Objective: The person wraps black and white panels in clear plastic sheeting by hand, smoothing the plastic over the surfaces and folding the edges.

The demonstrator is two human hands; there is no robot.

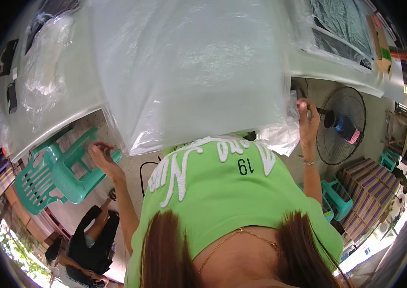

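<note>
Film feels light, limp, slippery: my left hand (101, 158) and right hand (307, 120) pinch the large clear plastic bag's (189, 72) lower corners.

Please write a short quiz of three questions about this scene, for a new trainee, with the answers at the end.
1. True or false: both hands hold the large clear plastic bag at its lower corners.
2. What stands on the floor beside the right hand?
A. a black fan
B. a red bucket
C. a ladder
3. What colour are the plastic chairs near the left hand?

Key
1. True: the left hand grips the lower left corner, the right hand the lower right corner.
2. A, the black fan.
3. Green; they are stacked beside the white table.
</note>
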